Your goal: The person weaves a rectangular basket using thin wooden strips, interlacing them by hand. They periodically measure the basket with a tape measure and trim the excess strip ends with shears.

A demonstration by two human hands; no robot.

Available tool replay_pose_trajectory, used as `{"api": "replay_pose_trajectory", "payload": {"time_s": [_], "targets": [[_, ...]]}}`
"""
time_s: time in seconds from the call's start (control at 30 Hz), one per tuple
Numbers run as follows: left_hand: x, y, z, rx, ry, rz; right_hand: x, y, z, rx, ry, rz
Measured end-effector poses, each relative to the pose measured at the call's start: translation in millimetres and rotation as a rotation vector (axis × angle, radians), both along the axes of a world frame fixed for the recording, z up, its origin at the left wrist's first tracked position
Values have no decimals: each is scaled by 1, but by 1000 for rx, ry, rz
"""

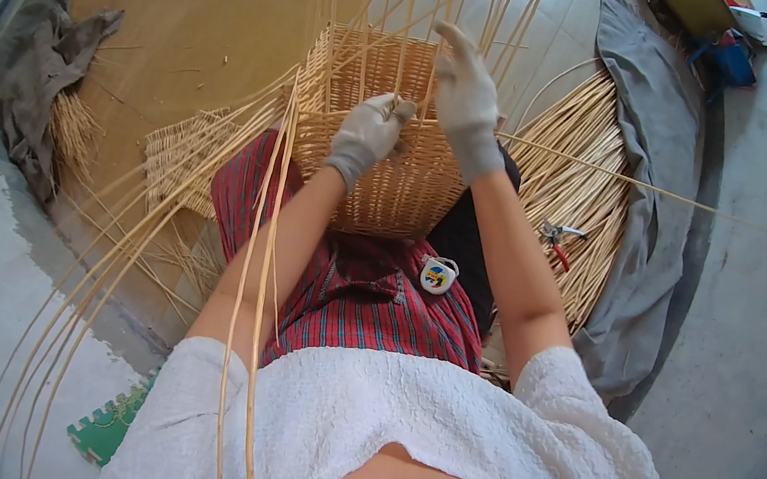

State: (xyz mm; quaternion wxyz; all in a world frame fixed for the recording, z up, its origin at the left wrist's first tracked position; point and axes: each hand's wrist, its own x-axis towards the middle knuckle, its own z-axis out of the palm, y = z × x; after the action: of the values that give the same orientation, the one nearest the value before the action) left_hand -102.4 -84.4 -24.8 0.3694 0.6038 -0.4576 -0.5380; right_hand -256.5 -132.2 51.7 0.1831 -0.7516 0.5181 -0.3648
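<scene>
A light tan wicker basket (391, 185) rests across my lap, its upright stakes rising from the rim past the upper edge of the picture. My left hand (365, 138), in a pale glove with a grey cuff, is closed at the near rim, thumb and fingers pinching a wicker rod. My right hand (465, 101), gloved alike, is raised over the rim on the right. Its fingers are stretched up beside a stake and bent at the tips. A long weaving rod (608, 173) runs from beneath it far out to the right.
Bundled rods (569, 159) lie at the right, partly under a grey cloth (647, 273), with red-handled pruning shears (558, 243) on them. A white tape measure (438, 275) sits on my lap. Long rods (134, 244) trail left over a woven panel (187, 154). Another grey cloth (35, 80) lies far left.
</scene>
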Motion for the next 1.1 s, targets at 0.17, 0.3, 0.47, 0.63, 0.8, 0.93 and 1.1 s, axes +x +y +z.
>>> {"api": "replay_pose_trajectory", "payload": {"time_s": [0.17, 0.3, 0.47, 0.63, 0.8, 0.93, 1.1], "targets": [[-5, 6, 10, 96, 44, 82, 24, -29, 41, 11, -53, -57], [-13, 6, 18, 1, 52, 52, -66, 34, -51, -155, -840, 17], [-23, -14, 68, -8, -510, 7, -81, 90, -37, 131, -792, -61], [-28, 4, 55, -316, 94, 420, -96, 80, -16, 278, -970, -118], [-66, 0, 49, -160, -202, -126, -130, 68, -20, 306, -887, -324], [-89, -13, 52, 199, -234, -233, -117, 14, -6, -240, -85, -301], [-79, -9, 30, -316, -532, -227, -107, 22, -10, -192, 644, -406]]}}
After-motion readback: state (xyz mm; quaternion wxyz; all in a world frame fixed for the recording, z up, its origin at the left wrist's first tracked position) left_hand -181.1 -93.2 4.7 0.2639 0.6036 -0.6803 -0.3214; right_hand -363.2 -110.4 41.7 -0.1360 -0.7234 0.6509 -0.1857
